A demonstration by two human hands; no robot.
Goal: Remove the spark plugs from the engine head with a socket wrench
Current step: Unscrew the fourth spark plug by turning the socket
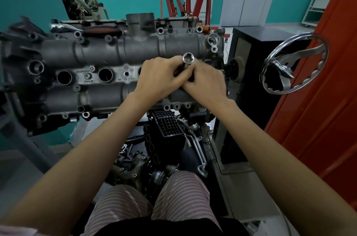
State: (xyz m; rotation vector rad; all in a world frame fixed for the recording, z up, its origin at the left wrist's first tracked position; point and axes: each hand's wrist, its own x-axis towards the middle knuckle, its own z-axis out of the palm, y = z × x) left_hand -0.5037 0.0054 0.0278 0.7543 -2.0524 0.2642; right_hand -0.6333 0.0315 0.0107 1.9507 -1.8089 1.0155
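Both hands are working over the engine head (119,58): left hand (160,77) and right hand (204,79) are curling their fingers round a socket (188,58), its open end upward, above the head's right-hand plug wells. Likely they are freeing a pulled plug, though none is showing; next comes seating the socket in a well (105,75) left of the hands.

Engine head (119,52): grey cast metal, grimy, lying lengthwise across the view on a stand, top face up. Row of round spark plug wells along its middle; two open dark wells (64,77) (105,75) at left, the others hidden. Socket (188,58): shiny chrome tube, open end facing up toward the camera, roughly upright over the right part of the head, lower part hidden. No spark plug visible.
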